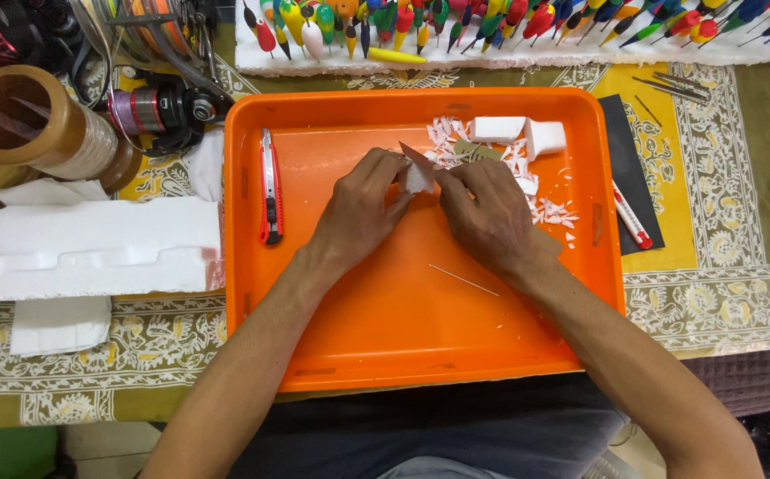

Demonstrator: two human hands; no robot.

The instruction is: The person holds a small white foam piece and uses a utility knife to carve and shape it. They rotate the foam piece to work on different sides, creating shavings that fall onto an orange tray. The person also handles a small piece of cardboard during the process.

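Two bare hands meet over the upper middle of an orange tray (402, 346) on a worktop covered with a yellow and green patterned cloth (722, 222). The left hand (363, 213) closes its fingers on a small white foam piece (418, 177), which sits between the two hands, at the fingertips of both. The right hand (487, 213) is closed on a thin blade (418, 157), whose long axis runs from the right hand's fingers up and to the left, its point toward the upper left of the frame, lying just over the foam piece. White foam shavings (549, 208) lie scattered on the tray to the upper right of the hands, beside two white foam blocks (520, 133) near the tray's far rim. A red and grey utility knife (268, 186) lies at the tray's left side, its long axis running top to bottom, apart from the left hand. A thin pale stick (463, 279) lies slanted on the tray floor under the right wrist.

Along the top edge of the frame, a row of brightly coloured fishing floats (491, 22) stands stuck into a white foam slab. At the upper left sit a fishing reel (163, 111) and a large brown spool of line (34, 124). A long white foam moulding (83, 248) lies at the left edge of the frame, beside the tray. To the right of the tray, a red and white pen-shaped tool (631, 217) rests on a black sheet (629, 142).
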